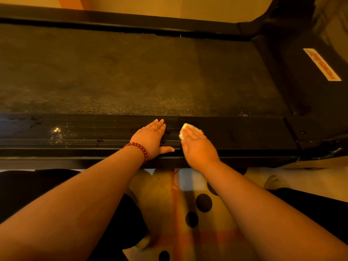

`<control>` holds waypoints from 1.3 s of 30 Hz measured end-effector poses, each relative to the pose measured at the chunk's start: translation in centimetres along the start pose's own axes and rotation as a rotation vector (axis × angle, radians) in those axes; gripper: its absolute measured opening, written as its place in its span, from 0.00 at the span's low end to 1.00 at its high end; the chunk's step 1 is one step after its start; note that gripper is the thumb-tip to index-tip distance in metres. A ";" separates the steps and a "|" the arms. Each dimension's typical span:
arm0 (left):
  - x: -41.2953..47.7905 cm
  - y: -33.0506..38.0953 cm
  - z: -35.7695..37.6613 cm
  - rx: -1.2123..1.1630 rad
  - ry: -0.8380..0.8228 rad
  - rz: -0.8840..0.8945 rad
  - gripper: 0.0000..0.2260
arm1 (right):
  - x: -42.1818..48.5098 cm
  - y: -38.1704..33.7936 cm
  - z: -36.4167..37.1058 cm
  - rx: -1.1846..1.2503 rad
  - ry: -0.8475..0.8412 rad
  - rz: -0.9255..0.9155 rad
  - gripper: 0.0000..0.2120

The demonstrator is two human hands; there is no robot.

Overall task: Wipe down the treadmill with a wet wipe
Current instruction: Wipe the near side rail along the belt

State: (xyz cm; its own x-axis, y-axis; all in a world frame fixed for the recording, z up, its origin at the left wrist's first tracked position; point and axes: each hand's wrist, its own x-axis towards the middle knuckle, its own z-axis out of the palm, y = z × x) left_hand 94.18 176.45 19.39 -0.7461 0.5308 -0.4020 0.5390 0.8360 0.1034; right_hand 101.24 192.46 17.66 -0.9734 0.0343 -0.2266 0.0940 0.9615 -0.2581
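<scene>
I am pressing the wet wipe (185,129) flat under my right hand (197,146), fingers lying straight over it, on the treadmill's near side rail (75,132), just below frame centre. My left hand (152,138), wearing a red bead bracelet (139,147), is resting just beside it, fingers straight, thumb spread along the rail's edge.

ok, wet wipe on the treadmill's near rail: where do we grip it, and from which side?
The wet wipe lies flat on the side rail under the straight fingers of the right hand; only its far-left corner shows. Probably pinch that corner, coming from above on the belt side.
</scene>
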 end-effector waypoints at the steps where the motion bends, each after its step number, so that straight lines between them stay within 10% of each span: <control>1: 0.0 0.0 0.0 -0.003 0.002 0.000 0.42 | -0.4 -0.1 0.2 -0.033 -0.008 -0.093 0.24; 8: -0.6 0.1 0.3 -0.019 0.018 0.017 0.37 | -0.4 2.2 -0.6 -0.037 0.043 0.136 0.25; 14: -1.0 0.4 0.3 -0.033 0.010 -0.002 0.36 | -2.8 1.2 0.3 -0.096 0.016 -0.161 0.26; 20: -0.8 0.6 0.3 -0.017 -0.009 -0.007 0.36 | -2.3 2.5 -0.1 -0.020 0.075 0.158 0.28; 26: -0.8 0.7 0.4 -0.012 -0.015 -0.018 0.36 | -3.7 1.6 1.6 -0.075 0.037 -0.143 0.28; 32: -1.3 0.6 0.6 -0.026 0.005 0.000 0.35 | -3.6 2.4 1.4 -0.007 0.132 0.171 0.29; 39: -2.1 -0.2 0.7 -0.004 0.024 -0.013 0.34 | -4.7 1.8 2.3 -0.077 0.099 -0.089 0.29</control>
State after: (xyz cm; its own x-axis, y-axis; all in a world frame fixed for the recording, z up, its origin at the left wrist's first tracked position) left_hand 95.88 175.05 19.53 -0.7626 0.5228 -0.3810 0.5274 0.8435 0.1020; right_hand 106.43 193.37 16.09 -0.9933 -0.0287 -0.1117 -0.0059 0.9799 -0.1992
